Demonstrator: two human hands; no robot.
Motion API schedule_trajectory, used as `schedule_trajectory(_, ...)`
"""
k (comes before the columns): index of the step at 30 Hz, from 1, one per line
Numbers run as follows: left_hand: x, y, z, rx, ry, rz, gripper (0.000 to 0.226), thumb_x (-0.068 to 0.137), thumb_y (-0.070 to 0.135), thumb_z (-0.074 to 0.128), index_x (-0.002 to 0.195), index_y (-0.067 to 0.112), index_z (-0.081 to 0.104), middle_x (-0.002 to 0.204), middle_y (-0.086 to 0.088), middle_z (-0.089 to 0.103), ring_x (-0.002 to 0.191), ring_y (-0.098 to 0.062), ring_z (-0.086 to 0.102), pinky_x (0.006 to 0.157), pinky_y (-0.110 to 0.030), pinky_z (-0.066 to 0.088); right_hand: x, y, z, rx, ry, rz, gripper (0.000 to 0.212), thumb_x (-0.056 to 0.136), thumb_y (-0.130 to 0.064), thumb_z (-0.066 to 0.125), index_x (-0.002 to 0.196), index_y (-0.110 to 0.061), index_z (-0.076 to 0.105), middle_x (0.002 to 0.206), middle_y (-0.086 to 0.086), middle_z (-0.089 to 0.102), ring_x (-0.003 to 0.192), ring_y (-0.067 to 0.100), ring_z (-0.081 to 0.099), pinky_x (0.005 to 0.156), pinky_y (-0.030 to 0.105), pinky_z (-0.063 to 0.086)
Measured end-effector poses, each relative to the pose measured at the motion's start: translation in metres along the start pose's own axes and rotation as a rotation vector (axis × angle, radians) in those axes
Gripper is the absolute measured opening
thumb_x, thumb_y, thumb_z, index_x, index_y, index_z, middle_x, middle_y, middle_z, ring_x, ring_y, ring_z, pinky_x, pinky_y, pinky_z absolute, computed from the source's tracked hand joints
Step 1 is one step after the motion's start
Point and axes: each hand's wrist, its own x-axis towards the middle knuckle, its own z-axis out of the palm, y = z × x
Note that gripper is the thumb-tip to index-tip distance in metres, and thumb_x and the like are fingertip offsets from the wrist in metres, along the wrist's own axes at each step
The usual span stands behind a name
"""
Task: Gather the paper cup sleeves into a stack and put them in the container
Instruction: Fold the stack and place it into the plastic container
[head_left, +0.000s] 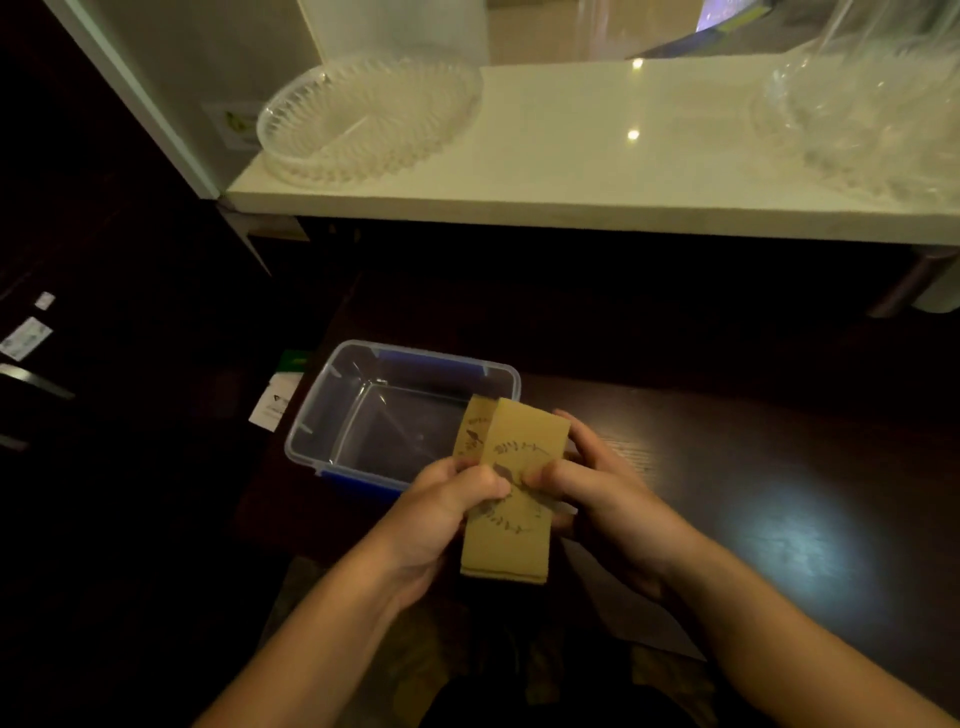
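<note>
A stack of flat brown paper cup sleeves (511, 540) with a dark printed wreath is held upright between both hands, just in front of the container's near right corner. My left hand (441, 512) grips its left edge, thumb on the front. My right hand (597, 493) grips the right edge, fingers wrapped behind. One sleeve at the back sticks out to the upper left of the others. The clear plastic container (332, 410) with blue clips stands open and holds nothing, on the dark wooden table (753, 467).
A white shelf (571, 197) runs above the table, with a clear ridged plastic tray (363, 119) at its left and clear glassware (872, 104) at its right. A white card (272, 408) lies left of the container. The surroundings at left are dark.
</note>
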Motion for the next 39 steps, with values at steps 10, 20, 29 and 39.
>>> schedule_trajectory(10,0.089,0.029,-0.127,0.125,0.195,-0.01,0.023,0.08,0.026,0.063,0.101,0.02,0.069,0.083,-0.005,0.078,0.09,-0.027,0.069,0.07,-0.04,0.053,0.012,0.014,-0.008,0.182,0.338,-0.09,0.053,0.076,-0.03,0.07,0.127,-0.027,0.055,0.102,0.005,0.07,0.087,0.022,0.069,0.065,0.03,0.057)
schedule_trajectory(20,0.138,0.007,-0.14,0.274,0.075,-0.194,0.029,0.075,0.024,0.07,0.103,0.019,0.065,0.097,-0.009,0.073,0.09,-0.026,0.067,0.06,-0.035,0.054,0.028,0.054,0.0,0.083,0.458,0.027,0.044,0.085,-0.032,0.06,0.128,-0.024,0.055,0.112,0.009,0.068,0.096,0.023,0.07,0.076,0.035,0.058)
schedule_trajectory(29,0.143,0.004,-0.131,0.375,0.027,-0.194,0.028,0.075,0.03,0.068,0.102,0.021,0.065,0.1,-0.003,0.069,0.097,-0.02,0.059,0.087,-0.044,0.047,0.045,0.05,0.044,-0.106,0.307,-0.005,0.056,0.091,-0.011,0.055,0.085,-0.065,0.065,0.098,-0.02,0.075,0.094,0.01,0.072,0.069,0.021,0.058)
schedule_trajectory(39,0.153,-0.001,-0.13,0.351,0.052,-0.155,0.025,0.076,0.03,0.067,0.099,0.022,0.064,0.099,-0.004,0.07,0.094,-0.02,0.064,0.07,-0.038,0.051,0.053,0.055,0.045,-0.23,0.379,-0.076,0.047,0.09,-0.013,0.055,0.109,-0.055,0.063,0.106,-0.009,0.075,0.097,0.013,0.071,0.082,0.036,0.059)
